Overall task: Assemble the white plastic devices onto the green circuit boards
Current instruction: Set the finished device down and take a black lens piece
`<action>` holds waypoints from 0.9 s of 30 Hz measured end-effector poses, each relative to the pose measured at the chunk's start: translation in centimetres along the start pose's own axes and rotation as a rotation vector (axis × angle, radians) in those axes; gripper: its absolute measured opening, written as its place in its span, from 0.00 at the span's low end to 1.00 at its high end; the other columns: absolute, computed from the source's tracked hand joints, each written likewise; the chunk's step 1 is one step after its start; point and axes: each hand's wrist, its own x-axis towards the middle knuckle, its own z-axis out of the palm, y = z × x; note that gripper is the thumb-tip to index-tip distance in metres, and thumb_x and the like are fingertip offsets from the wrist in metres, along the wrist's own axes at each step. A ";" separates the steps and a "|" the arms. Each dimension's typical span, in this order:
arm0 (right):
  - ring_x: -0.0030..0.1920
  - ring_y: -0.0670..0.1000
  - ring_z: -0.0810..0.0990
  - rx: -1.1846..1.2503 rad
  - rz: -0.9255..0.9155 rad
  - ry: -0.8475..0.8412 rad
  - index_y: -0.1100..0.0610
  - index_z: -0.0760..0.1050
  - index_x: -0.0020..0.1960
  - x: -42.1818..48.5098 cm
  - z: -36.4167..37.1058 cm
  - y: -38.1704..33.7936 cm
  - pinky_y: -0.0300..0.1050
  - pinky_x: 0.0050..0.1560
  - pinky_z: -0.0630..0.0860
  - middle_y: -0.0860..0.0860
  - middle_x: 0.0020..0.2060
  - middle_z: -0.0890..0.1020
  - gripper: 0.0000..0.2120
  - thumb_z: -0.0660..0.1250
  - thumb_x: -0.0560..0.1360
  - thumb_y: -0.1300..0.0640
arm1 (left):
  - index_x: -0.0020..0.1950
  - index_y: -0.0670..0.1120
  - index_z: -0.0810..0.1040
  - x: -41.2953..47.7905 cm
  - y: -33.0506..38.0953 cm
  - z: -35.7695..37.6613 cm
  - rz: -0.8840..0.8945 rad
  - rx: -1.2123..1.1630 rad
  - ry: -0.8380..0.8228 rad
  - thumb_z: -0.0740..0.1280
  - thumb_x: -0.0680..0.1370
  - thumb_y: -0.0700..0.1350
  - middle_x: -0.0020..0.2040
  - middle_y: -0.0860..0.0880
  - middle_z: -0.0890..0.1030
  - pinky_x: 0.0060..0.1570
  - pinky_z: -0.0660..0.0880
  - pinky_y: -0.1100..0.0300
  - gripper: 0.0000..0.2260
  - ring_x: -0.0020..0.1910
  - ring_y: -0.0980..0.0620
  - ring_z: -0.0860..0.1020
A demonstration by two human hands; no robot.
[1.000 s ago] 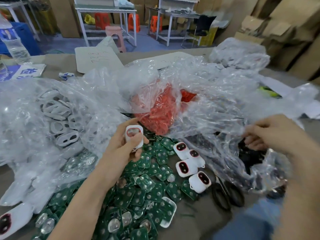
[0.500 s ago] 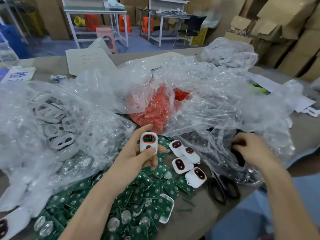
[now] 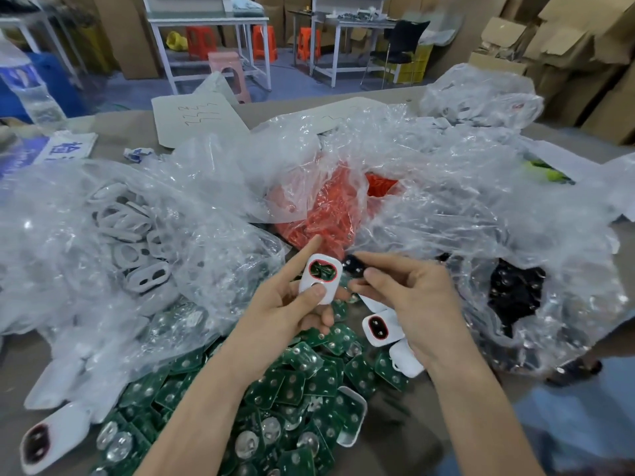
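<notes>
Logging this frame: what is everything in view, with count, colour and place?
white shell: one, white, red-rimmed opening, held at centre
black part: one, black, held beside the shell
circuit boards: many, green, heaped at bottom centre
finished devices: at least three, white, beside the boards
shell bag: one, clear, left
red-parts bag: one, clear, centre
black-parts bag: one, clear, right
paper sheet: one, white, behind the bags
left hand: grips the white shell
right hand: pinches the black part
</notes>
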 end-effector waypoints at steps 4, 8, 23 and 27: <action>0.37 0.49 0.85 0.105 0.009 -0.007 0.54 0.84 0.44 0.3 0.3 0.7 0.33 0.40 0.79 0.54 0.37 0.86 0.14 0.66 0.74 0.71 | 0.67 0.64 0.73 0.0 0.0 -0.2 0.010 -0.003 0.007 0.71 0.71 0.48 0.45 0.35 0.79 0.38 0.76 0.61 0.26 0.35 0.51 0.78; 0.38 0.52 0.86 0.110 0.043 -0.030 0.55 0.84 0.45 0.6 0.2 1.0 0.37 0.41 0.80 0.55 0.38 0.86 0.12 0.68 0.74 0.70 | 0.67 0.64 0.73 0.0 0.1 -0.1 0.015 0.033 0.001 0.69 0.74 0.44 0.48 0.29 0.79 0.39 0.77 0.62 0.24 0.35 0.50 0.79; 0.39 0.62 0.82 0.248 0.071 -0.005 0.55 0.79 0.54 -0.3 2.2 1.6 0.56 0.43 0.81 0.60 0.40 0.85 0.14 0.73 0.70 0.67 | 0.72 0.60 0.66 0.0 -0.2 0.7 0.031 0.319 0.037 0.63 0.80 0.37 0.35 0.45 0.82 0.35 0.78 0.61 0.25 0.30 0.52 0.79; 0.39 0.69 0.79 0.221 0.060 0.009 0.61 0.80 0.50 -0.1 2.2 1.6 0.64 0.42 0.79 0.64 0.39 0.84 0.09 0.73 0.71 0.67 | 0.72 0.66 0.63 0.0 -0.6 0.7 0.067 0.450 0.046 0.62 0.81 0.39 0.31 0.48 0.82 0.35 0.78 0.62 0.27 0.30 0.51 0.81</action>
